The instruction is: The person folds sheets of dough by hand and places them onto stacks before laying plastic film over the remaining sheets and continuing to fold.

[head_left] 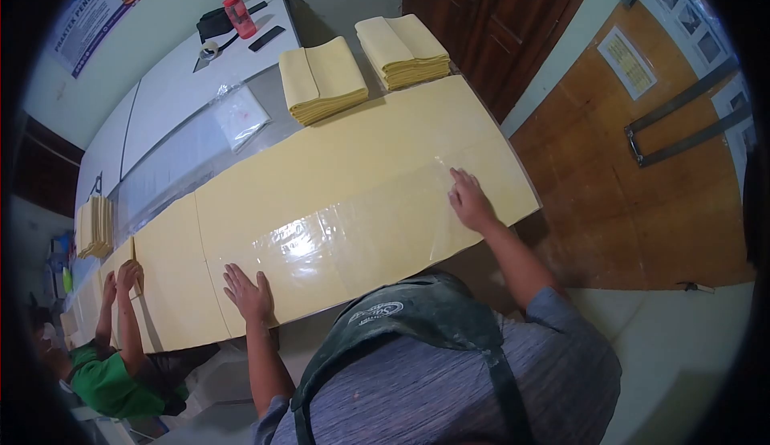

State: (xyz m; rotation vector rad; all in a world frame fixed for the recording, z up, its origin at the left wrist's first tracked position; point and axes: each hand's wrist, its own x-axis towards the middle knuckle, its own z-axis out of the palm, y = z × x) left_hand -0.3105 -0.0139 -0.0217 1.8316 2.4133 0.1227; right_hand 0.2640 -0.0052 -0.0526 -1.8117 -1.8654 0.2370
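A long clear plastic sheet (353,224) lies over a wide yellow sheet (281,172) on the table, with bright glare on its left half. At the plastic's left end, my left hand (250,292) rests flat with its fingers spread, holding nothing. My right hand (469,198) lies near the plastic's right end, its fingers stretched out and touching the surface. Both hands press on the layers near the table's front edge.
Folded yellow stacks (321,80) (403,50) stand at the back, another stack (95,227) at far left. Behind are a plastic packet (239,116), red bottle (238,16), tape roll (208,50) and phone (266,38). At left, a co-worker in green (112,381) handles yellow material.
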